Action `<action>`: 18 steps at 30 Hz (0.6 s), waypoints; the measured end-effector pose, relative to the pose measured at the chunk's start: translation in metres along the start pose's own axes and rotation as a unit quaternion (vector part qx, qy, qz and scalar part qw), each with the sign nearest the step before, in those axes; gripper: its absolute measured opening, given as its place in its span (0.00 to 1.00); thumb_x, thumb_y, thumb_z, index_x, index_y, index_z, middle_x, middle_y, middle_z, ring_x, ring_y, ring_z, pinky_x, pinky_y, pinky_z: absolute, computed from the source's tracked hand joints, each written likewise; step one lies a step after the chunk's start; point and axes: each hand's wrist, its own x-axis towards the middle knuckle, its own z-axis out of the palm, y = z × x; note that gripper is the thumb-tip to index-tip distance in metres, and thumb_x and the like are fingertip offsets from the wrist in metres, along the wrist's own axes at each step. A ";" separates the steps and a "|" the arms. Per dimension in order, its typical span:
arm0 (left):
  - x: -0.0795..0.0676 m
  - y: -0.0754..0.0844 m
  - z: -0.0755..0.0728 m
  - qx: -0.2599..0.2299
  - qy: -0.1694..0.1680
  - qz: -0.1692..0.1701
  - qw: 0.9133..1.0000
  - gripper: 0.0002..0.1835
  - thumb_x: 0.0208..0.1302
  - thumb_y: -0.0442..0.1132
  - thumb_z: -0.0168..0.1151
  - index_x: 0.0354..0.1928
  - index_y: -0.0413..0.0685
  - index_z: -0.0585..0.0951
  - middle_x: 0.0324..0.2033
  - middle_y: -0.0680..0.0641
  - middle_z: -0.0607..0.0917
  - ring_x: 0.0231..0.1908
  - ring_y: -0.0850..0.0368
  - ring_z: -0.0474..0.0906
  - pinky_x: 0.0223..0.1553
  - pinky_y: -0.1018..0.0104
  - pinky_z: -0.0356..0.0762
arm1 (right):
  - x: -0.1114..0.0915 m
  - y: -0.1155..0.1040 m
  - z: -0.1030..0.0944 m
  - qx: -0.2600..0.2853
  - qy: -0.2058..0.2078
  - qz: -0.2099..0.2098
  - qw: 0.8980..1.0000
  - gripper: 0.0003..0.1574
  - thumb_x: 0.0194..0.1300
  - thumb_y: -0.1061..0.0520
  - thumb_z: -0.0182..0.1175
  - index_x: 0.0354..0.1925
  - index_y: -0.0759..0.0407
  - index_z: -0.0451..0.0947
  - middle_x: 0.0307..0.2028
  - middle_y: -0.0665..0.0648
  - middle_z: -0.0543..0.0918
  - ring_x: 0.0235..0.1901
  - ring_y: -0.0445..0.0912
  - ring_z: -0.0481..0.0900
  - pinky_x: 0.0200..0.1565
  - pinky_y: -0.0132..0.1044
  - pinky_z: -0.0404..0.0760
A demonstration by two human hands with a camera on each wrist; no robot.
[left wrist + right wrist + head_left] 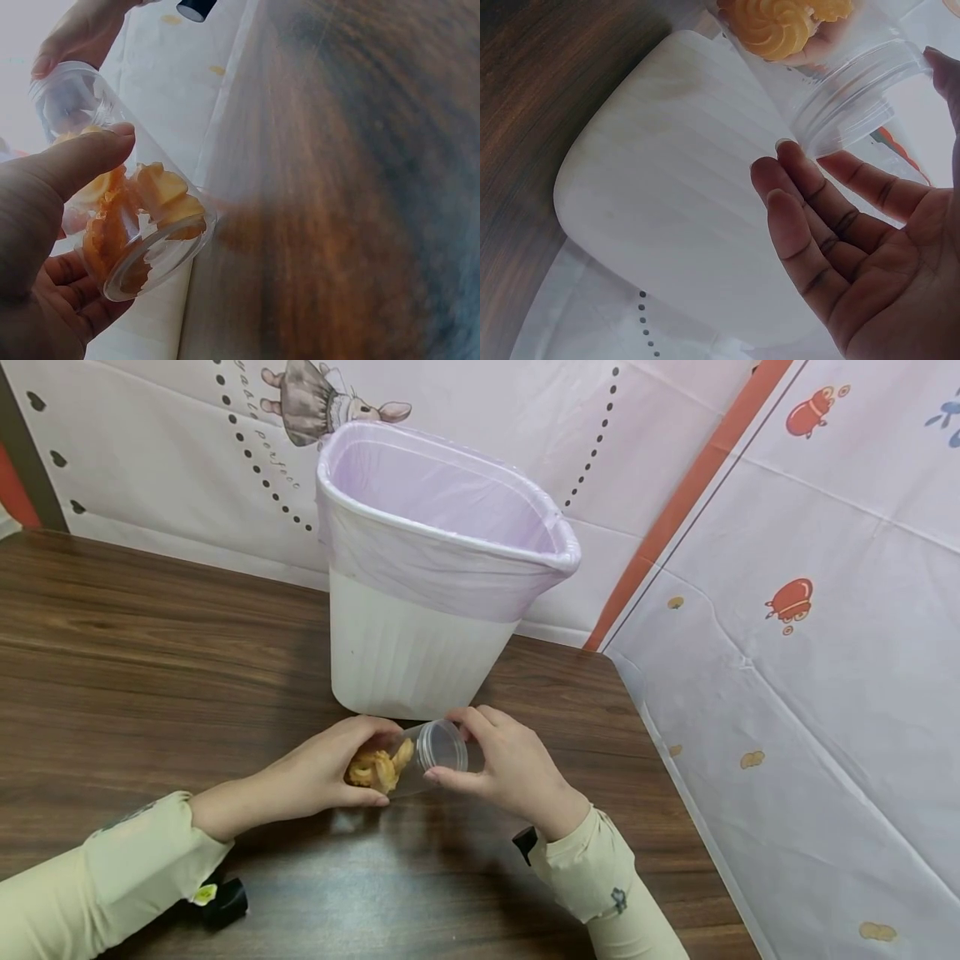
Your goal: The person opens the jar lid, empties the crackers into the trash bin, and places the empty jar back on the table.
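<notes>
A clear plastic jar (408, 779) lies tilted on its side in the air, low over the table, in the head view. Golden cookies (377, 768) with ridged, swirled shapes sit toward its bottom end. My left hand (318, 770) grips the jar's bottom half, thumb on one side and fingers on the other. At the opposite end, my right hand (517, 764) pinches the clear lid (447, 748) between thumb and fingertips. In the right wrist view, the lid's ringed edge (862, 97) meets the index fingertip, while the other fingers extend loosely beside it.
A white trash bin (420, 643) lined with a pale purple bag (450, 568) stands just behind the jar. The dark wood table (187, 635) reaches back to a printed cloth wall (480, 402). Another cloth wall (825, 710) runs along the right edge.
</notes>
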 end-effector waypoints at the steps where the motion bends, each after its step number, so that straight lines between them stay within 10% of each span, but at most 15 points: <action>1: 0.000 0.000 0.000 0.000 0.000 -0.001 1.000 0.38 0.45 0.46 0.78 0.58 0.43 0.72 0.52 0.49 0.79 0.51 0.56 0.76 0.52 0.57 0.76 | 0.000 0.000 0.000 0.000 0.001 -0.003 1.000 0.36 0.51 0.35 0.69 0.52 0.52 0.75 0.35 0.48 0.78 0.33 0.38 0.75 0.35 0.31 0.77; 18: 0.000 0.002 -0.001 -0.009 -0.003 -0.005 1.000 0.38 0.44 0.45 0.78 0.58 0.43 0.73 0.51 0.49 0.79 0.52 0.56 0.77 0.52 0.57 0.76 | 0.001 0.004 -0.002 0.006 0.001 -0.046 0.999 0.39 0.49 0.37 0.72 0.54 0.54 0.75 0.37 0.50 0.79 0.38 0.40 0.77 0.40 0.33 0.79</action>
